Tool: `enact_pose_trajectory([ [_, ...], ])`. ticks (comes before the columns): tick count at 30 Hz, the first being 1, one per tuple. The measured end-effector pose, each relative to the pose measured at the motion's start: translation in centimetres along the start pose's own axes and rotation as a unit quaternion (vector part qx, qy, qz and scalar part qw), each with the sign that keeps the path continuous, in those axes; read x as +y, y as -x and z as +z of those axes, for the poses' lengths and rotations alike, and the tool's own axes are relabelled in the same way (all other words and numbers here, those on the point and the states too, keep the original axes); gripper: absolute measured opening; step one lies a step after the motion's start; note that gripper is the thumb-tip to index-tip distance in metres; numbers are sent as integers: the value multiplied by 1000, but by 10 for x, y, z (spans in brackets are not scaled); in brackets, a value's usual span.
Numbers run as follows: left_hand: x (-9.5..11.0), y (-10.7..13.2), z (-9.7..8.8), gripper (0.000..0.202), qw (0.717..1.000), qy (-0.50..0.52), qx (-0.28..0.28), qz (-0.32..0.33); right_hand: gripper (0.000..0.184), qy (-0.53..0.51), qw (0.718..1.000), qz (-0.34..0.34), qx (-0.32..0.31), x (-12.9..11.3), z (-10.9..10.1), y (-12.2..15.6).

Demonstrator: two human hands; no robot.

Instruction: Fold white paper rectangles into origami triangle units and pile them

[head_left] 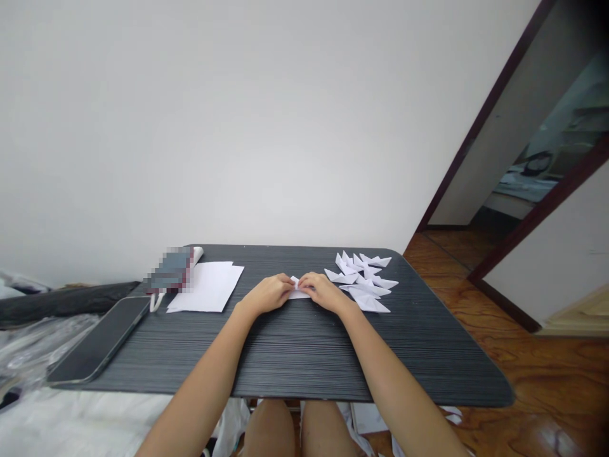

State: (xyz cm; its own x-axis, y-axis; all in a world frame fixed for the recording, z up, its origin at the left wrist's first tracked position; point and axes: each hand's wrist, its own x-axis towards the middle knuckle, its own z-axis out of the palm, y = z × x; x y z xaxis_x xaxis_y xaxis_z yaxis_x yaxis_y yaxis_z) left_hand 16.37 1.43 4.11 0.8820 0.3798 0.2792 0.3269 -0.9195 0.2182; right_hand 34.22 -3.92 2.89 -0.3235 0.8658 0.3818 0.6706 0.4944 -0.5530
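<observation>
Between my hands, at the middle of the dark table (pixel 295 355), lies a small piece of folded white paper (pixel 298 294). My left hand (pixel 271 293) grips its left side with the fingers closed, and my right hand (pixel 323 291) pinches it from the right. The fingertips of both hands nearly meet over the paper and cover part of its folds. To the right of my right hand rests a loose group of folded white paper boats (pixel 368 285), several of them with pointed ends.
Left of my hands lie flat white paper sheets (pixel 209 289), beside a blurred-out device (pixel 171 270) with a white cable. A phone (pixel 102 343) sits at the table's left edge. Behind the table rises a white wall (pixel 285 127); wooden floor (pixel 547 374) shows at right.
</observation>
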Motion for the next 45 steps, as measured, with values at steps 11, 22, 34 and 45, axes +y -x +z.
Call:
enact_pose_trajectory([
  [11, -24, 4, -5, 28, 982, 164, -17, -90, 10, -8, 999, 52, 13, 9, -1, -2],
  [22, -16, 2, -2, 25, 986, 159, -28, -41, 8, -6, 1000, -2, -23, 3, -4, 4],
  [34, -23, 3, 3, 26, 977, 108, 26, -180, 8, 2, 995, 97, 19, 19, 8, -3],
  [45, -17, 2, 9, 15, 955, -12, 8, -298, 10, 38, 990, 133, 26, 17, 15, -4],
])
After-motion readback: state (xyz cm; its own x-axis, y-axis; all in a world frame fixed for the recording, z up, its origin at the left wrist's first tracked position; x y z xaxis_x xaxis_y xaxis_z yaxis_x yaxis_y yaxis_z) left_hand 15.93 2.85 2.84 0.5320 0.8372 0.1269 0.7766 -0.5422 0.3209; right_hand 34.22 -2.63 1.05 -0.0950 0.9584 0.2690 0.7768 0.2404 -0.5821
